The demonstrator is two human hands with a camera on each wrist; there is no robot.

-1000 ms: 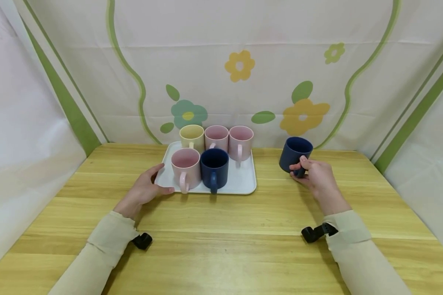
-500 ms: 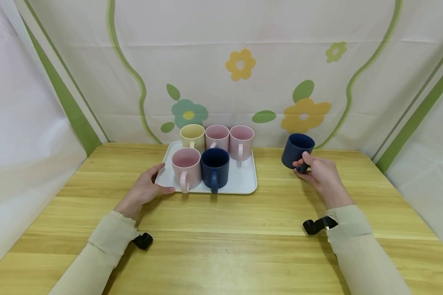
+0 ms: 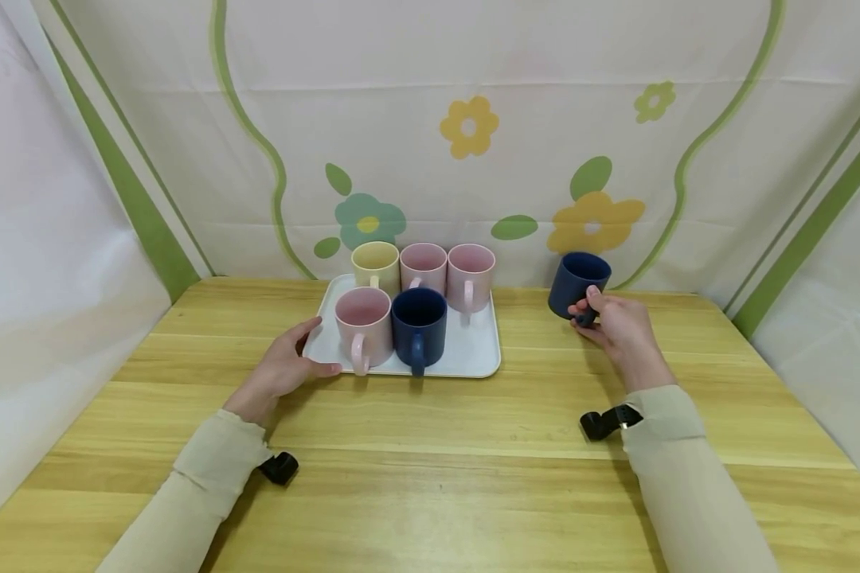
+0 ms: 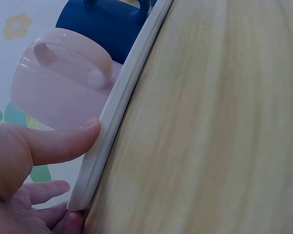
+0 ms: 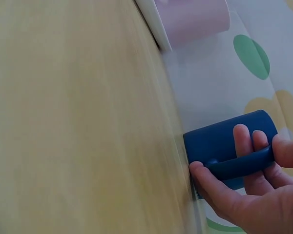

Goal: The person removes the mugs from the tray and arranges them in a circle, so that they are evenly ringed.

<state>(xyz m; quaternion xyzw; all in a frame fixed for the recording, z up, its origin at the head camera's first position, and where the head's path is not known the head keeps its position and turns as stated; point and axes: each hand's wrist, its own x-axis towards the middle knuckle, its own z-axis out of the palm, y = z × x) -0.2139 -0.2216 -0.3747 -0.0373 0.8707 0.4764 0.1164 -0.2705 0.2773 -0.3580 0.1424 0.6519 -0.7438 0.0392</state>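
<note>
In the head view my right hand (image 3: 622, 333) grips a dark blue mug (image 3: 572, 288) by its handle, near the table's back edge on the right. The right wrist view has fingers passing through the handle (image 5: 241, 165), with the thumb at its upper end and one fingertip at its lower end. At the white tray (image 3: 473, 346), my left hand (image 3: 281, 368) holds the front left corner, thumb along the front rim. On that tray, a pink mug (image 3: 364, 330) and another dark blue mug (image 3: 420, 322) form the front row, handles toward me.
Behind them on the tray stand a yellow mug (image 3: 375, 263) and two more pink mugs, one in the middle (image 3: 424, 270) and one on the right (image 3: 471, 280). A flowered cloth (image 3: 373, 119) hangs behind the wooden table (image 3: 430, 477).
My right hand has carried the blue mug back toward the cloth and slightly to the right. The left hand and the tray have stayed in place.
</note>
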